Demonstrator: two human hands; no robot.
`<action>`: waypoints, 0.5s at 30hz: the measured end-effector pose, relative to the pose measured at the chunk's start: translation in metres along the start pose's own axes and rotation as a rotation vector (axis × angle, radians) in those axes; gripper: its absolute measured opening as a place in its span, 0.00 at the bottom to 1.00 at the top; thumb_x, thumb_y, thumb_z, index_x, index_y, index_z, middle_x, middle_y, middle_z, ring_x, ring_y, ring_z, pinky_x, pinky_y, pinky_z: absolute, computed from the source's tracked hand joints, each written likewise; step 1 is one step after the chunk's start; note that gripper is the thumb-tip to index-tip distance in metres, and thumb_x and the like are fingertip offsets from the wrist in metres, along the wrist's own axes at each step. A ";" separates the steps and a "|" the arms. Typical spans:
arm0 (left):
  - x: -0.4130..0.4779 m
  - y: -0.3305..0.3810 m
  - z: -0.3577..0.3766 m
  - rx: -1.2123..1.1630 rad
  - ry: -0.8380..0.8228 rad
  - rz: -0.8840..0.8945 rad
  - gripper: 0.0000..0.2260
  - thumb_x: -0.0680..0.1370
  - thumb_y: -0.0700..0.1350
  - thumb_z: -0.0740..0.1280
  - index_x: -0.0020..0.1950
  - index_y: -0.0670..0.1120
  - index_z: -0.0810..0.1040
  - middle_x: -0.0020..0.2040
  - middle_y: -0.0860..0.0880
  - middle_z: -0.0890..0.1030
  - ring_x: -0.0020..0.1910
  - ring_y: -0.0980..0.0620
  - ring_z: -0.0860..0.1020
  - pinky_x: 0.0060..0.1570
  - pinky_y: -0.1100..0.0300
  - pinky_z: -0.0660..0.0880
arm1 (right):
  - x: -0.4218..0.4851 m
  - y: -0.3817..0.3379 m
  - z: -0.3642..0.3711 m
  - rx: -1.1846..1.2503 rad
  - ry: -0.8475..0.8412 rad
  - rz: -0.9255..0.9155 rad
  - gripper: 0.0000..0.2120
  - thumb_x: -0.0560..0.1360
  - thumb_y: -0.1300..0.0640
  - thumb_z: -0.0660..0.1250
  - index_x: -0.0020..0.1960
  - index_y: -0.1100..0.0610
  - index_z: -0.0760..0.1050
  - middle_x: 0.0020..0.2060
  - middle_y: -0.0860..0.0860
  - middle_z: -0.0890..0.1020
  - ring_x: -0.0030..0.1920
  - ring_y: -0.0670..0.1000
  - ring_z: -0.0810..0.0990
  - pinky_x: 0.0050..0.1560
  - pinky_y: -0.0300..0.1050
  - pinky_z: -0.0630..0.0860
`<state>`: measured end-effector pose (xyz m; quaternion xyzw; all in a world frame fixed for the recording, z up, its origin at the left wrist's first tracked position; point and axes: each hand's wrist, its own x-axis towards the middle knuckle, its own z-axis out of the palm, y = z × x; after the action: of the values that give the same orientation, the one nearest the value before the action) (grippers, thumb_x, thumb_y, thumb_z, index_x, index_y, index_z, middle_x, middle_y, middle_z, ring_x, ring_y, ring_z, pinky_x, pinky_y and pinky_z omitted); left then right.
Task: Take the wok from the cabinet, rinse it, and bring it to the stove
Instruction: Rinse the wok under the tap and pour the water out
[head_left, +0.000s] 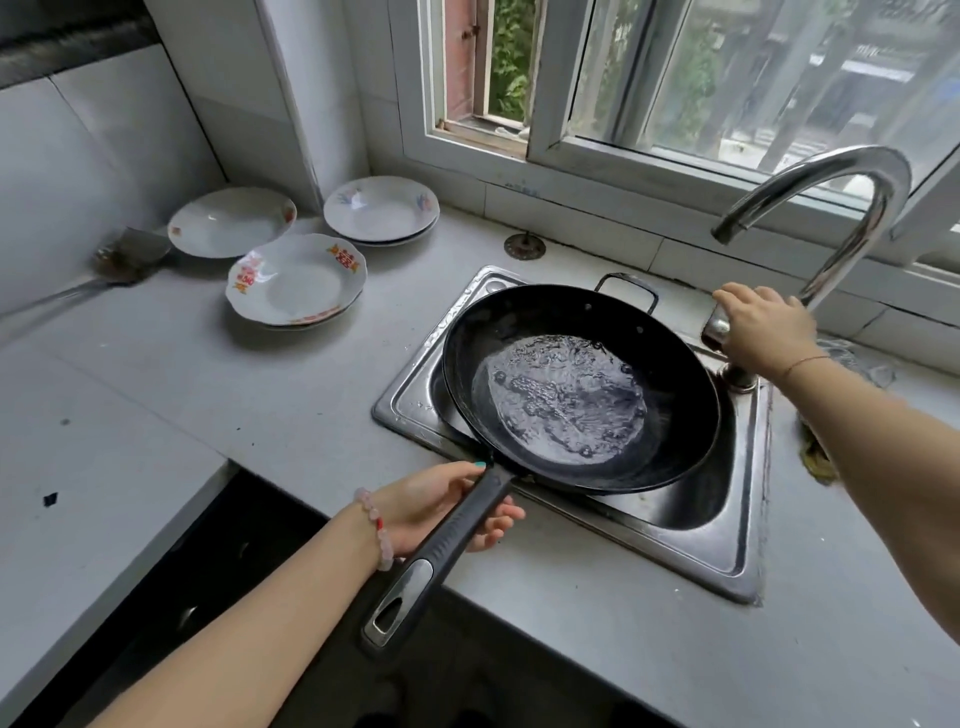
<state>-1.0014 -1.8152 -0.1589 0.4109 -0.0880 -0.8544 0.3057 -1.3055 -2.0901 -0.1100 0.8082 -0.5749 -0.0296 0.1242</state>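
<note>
A black wok (675, 364) with a long black handle and a small loop handle at the far side lies over the steel sink (748, 545). A shallow pool of rippling water covers its bottom. My left hand (441, 506) is wrapped around the long handle near the pan's rim. My right hand (766, 325) rests closed on the lever of the curved chrome faucet (852, 208) at the sink's back right. No water stream shows under the spout.
White plates (296, 278) sit on the grey counter left of the sink, two more stacks (382, 208) behind them by the wall. A metal spatula (130, 254) lies at far left. A window runs behind the faucet. A dark opening lies below the counter edge.
</note>
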 end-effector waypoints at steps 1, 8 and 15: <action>0.000 -0.001 0.001 -0.011 0.005 0.009 0.20 0.80 0.50 0.57 0.55 0.33 0.74 0.44 0.40 0.81 0.38 0.48 0.81 0.39 0.58 0.80 | -0.003 -0.004 -0.001 0.071 -0.023 0.023 0.25 0.76 0.59 0.60 0.72 0.57 0.63 0.72 0.52 0.66 0.69 0.57 0.66 0.66 0.55 0.66; -0.004 0.000 0.012 -0.009 -0.003 -0.003 0.20 0.81 0.49 0.54 0.52 0.32 0.73 0.38 0.41 0.82 0.34 0.49 0.82 0.38 0.58 0.81 | -0.073 -0.066 -0.003 0.738 0.033 0.264 0.25 0.71 0.67 0.61 0.68 0.62 0.68 0.67 0.60 0.72 0.67 0.58 0.71 0.66 0.47 0.65; -0.014 -0.004 0.016 0.024 0.002 -0.030 0.19 0.81 0.48 0.55 0.49 0.32 0.75 0.39 0.39 0.82 0.33 0.48 0.82 0.37 0.57 0.81 | -0.137 -0.121 -0.020 0.954 -0.039 0.392 0.27 0.72 0.64 0.60 0.72 0.57 0.66 0.66 0.53 0.74 0.61 0.52 0.75 0.60 0.45 0.69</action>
<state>-1.0090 -1.8050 -0.1412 0.4168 -0.0920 -0.8572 0.2881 -1.2362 -1.9214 -0.1317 0.6514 -0.6672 0.2447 -0.2658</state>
